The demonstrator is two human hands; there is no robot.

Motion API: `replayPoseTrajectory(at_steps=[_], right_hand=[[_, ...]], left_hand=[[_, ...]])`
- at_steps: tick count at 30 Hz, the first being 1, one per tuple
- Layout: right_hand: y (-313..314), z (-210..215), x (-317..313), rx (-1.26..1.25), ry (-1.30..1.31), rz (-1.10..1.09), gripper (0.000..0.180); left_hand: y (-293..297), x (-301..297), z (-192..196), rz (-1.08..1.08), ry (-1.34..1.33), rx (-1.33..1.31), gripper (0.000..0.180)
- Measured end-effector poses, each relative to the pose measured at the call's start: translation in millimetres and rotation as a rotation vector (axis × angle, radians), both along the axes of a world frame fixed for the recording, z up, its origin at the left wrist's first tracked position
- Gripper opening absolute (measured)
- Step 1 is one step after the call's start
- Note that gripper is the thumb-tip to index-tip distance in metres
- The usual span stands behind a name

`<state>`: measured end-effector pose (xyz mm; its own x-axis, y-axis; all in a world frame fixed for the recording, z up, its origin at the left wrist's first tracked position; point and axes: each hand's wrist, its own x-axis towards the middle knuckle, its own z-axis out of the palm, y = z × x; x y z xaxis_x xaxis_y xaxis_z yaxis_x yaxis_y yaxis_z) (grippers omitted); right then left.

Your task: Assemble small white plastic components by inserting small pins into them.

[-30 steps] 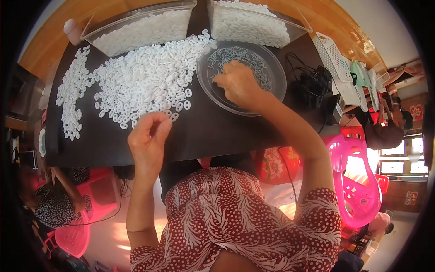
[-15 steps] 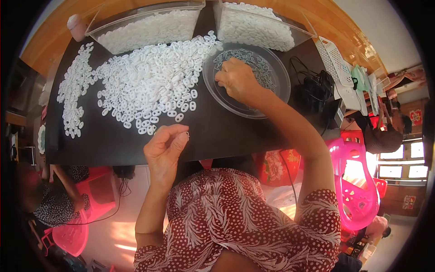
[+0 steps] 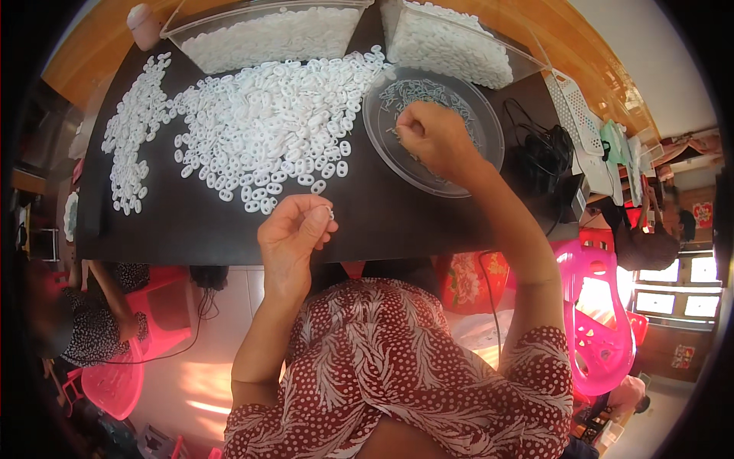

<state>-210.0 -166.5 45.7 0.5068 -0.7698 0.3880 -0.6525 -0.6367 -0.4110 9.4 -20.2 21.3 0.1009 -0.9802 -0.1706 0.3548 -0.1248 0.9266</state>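
Black tabletop (image 3: 428,222) carries wide spread of small white oval plastic rings (image 3: 267,122), far left to centre. Left hand (image 3: 294,233) near table's front edge, below heap, thumb and fingertips pinching one small white ring (image 3: 329,215). Round clear plastic dish (image 3: 397,153) right of heap, holding thin grey metal pieces (image 3: 417,92). Right hand (image 3: 432,138) inside dish, fingers curled down onto grey pieces; whether anything grasped, cannot tell. Black cables (image 3: 539,157) just right of dish.

Black table (image 3: 428,222), pink chairs (image 3: 600,336), sunlit floor (image 3: 206,375)
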Motion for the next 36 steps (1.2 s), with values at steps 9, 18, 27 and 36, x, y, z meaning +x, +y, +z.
replayPoseTrajectory(at_steps=[9, 18, 27, 36], right_hand=[[56.2, 19.0, 26.6, 0.551, -0.446, 0.183, 0.015], [84.4, 20.1, 52.5, 0.624, -0.440, 0.223, 0.013], [87.0, 18.9, 57.9, 0.567, -0.400, 0.234, 0.014], [89.7, 16.2, 61.5, 0.631, -0.400, 0.215, 0.012]], left_hand=[[-4.1, -4.8, 7.4, -0.013, 0.173, 0.039, 0.015], [9.2, -1.6, 14.5, 0.018, 0.062, -0.005, 0.017], [15.6, -3.7, 14.4, 0.039, 0.015, -0.126, 0.016], [19.2, -6.4, 2.4, 0.120, -0.288, -0.233, 0.011]])
